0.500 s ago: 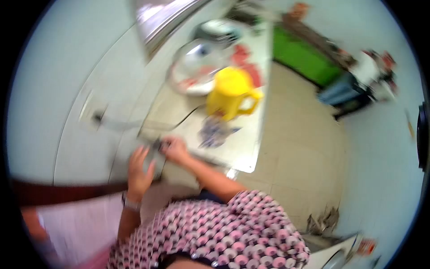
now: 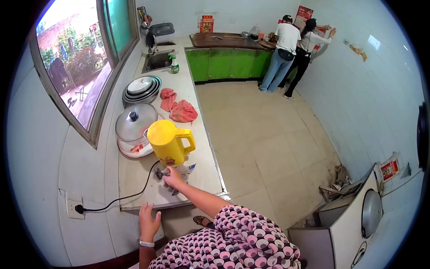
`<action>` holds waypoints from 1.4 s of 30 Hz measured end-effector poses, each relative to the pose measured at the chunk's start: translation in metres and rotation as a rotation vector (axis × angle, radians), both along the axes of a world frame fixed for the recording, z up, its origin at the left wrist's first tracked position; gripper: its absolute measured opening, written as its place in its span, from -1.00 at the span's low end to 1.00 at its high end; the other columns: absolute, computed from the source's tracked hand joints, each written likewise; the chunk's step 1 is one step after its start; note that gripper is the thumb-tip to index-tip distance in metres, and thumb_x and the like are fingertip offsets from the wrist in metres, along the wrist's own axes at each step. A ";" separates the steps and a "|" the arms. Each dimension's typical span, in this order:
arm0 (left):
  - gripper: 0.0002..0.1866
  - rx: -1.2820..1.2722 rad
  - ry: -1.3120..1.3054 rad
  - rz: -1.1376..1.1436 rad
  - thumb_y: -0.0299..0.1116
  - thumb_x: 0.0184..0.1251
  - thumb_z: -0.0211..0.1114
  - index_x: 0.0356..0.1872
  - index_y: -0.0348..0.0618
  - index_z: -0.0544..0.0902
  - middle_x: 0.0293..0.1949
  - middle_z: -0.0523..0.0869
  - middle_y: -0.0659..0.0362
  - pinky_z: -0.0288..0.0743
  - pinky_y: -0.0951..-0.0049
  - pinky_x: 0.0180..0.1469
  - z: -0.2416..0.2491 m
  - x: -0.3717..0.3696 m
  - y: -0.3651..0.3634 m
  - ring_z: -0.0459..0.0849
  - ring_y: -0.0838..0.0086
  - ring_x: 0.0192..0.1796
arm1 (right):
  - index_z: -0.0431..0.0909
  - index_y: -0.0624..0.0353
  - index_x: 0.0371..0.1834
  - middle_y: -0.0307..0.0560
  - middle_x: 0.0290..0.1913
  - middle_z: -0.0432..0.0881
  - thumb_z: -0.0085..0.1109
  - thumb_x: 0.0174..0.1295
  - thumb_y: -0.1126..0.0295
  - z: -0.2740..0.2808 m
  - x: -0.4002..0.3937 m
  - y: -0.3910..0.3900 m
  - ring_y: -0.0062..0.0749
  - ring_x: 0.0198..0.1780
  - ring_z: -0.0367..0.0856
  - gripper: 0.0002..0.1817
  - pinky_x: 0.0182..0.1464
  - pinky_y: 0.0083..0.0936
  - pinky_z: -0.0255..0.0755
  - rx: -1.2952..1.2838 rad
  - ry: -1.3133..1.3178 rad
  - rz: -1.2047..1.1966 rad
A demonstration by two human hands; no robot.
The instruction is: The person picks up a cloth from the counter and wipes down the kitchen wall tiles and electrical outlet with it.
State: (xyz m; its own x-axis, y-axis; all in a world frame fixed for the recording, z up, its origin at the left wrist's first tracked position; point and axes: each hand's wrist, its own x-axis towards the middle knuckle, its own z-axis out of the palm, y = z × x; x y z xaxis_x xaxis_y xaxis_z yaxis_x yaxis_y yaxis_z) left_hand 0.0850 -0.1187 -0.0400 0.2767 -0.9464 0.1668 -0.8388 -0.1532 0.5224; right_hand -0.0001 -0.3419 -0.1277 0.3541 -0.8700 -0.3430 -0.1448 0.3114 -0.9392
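Note:
My right hand [image 2: 173, 178] is closed on a crumpled dark grey rag [image 2: 159, 174] at the near end of the counter. Under and beside that hand lies a thin greyish cloth or bag with a blue patch [image 2: 191, 167], partly hidden. Just beyond stands a yellow electric jug [image 2: 166, 140], upright, its handle to the right. A black cord [image 2: 134, 196] runs from near its base to a wall socket [image 2: 73, 207]. My left hand [image 2: 149, 220] is held by the counter's front edge, fingers apart, holding nothing.
A lidded pan [image 2: 135, 122], stacked metal basins [image 2: 142, 89], red cloths [image 2: 182, 110] and a spray bottle [image 2: 174, 63] stand along the counter [image 2: 204, 148]. A sink [image 2: 159, 61] lies farther back. Two people [image 2: 286, 49] face the far right corner. A white cabinet [image 2: 354, 219] stands at lower right.
My view has tilted up and steadied from blur. My right hand has moved from the counter's near left corner to the cloth by the jug; the left stays open near the edge.

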 end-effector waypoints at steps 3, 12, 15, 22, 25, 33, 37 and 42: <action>-0.54 -0.030 -0.001 0.026 -0.35 0.07 0.33 0.04 -0.23 0.50 0.16 0.43 -0.15 0.20 0.14 0.26 -0.005 0.007 -0.003 0.34 -0.01 0.22 | 0.33 0.24 0.09 0.21 0.03 0.43 0.19 0.03 0.32 -0.001 -0.035 0.012 0.11 0.03 0.46 -0.48 0.07 -0.20 0.38 -0.517 0.439 -0.142; -0.56 -0.026 0.044 0.069 -0.36 0.08 0.30 0.02 -0.28 0.50 0.16 0.40 -0.18 0.18 0.12 0.27 0.006 0.000 0.001 0.29 -0.05 0.24 | 0.56 0.30 -0.36 0.19 -0.40 0.60 0.20 -0.03 0.33 -0.060 -0.045 -0.030 -0.04 -0.35 0.62 -0.75 -0.24 -0.25 0.50 -0.192 0.614 -0.046; -0.56 -0.041 0.040 0.060 -0.36 0.08 0.31 0.02 -0.28 0.50 0.16 0.41 -0.18 0.18 0.13 0.28 0.009 -0.002 0.005 0.30 -0.06 0.24 | 0.59 0.26 -0.53 0.09 -0.60 0.59 0.15 -0.05 0.40 -0.061 -0.050 -0.034 -0.07 -0.58 0.58 -0.86 -0.42 -0.27 0.48 -0.180 0.534 -0.088; -0.59 -0.095 0.046 0.074 -0.32 0.14 0.29 0.01 -0.25 0.52 0.14 0.45 -0.16 0.25 0.16 0.24 0.014 0.006 0.005 0.39 0.00 0.20 | 0.54 0.17 -0.32 -0.16 -0.39 0.56 0.02 0.18 0.27 -0.031 -0.061 -0.059 -0.44 -0.37 0.49 -0.80 -0.34 -0.42 0.38 -0.258 0.080 0.056; -0.59 -0.154 0.159 0.074 -0.32 0.16 0.26 0.05 -0.19 0.52 0.13 0.48 -0.12 0.27 0.23 0.23 0.035 0.006 -0.002 0.43 0.07 0.18 | 0.43 0.11 -0.42 -0.22 -0.56 0.43 0.06 0.19 0.33 0.078 -0.077 -0.036 -0.48 -0.54 0.43 -0.88 -0.47 -0.48 0.34 0.029 -0.435 0.042; -0.48 -0.132 0.533 0.190 -0.28 0.16 0.29 0.16 -0.16 0.44 0.17 0.48 -0.03 0.35 0.29 0.19 0.074 0.004 -0.019 0.47 0.17 0.18 | 0.43 0.13 -0.17 -0.25 -0.31 0.59 -0.04 0.33 0.36 0.179 -0.047 -0.008 -0.52 -0.29 0.58 -0.88 -0.24 -0.48 0.50 0.238 -0.774 0.237; -0.39 -0.281 0.701 0.167 -0.28 0.14 0.32 0.23 -0.17 0.36 0.14 0.50 0.00 0.40 0.33 0.15 0.083 0.005 -0.026 0.49 0.35 0.16 | 0.43 0.16 -0.17 -0.28 -0.36 0.56 -0.03 0.32 0.36 0.189 -0.011 0.011 -0.56 -0.35 0.54 -0.86 -0.28 -0.55 0.47 0.258 -0.797 0.388; -0.58 -0.378 0.773 0.235 -0.30 0.19 0.29 0.04 -0.30 0.51 -0.23 0.66 0.11 0.47 0.52 -0.14 0.064 0.015 0.002 0.58 0.57 -0.20 | 0.46 0.19 -0.19 -0.27 -0.35 0.56 0.05 0.29 0.41 0.171 0.011 0.040 -0.59 -0.36 0.53 -0.89 -0.26 -0.65 0.43 0.033 -0.606 0.464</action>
State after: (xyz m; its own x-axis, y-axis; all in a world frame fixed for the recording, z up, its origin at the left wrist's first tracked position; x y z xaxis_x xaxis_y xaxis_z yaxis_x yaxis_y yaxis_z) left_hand 0.0998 -0.1169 0.0245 0.6210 -0.7706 0.1429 -0.1994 0.0210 0.9797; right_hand 0.0111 -0.3018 0.0431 0.8156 -0.5786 0.0044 0.2702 0.3741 -0.8871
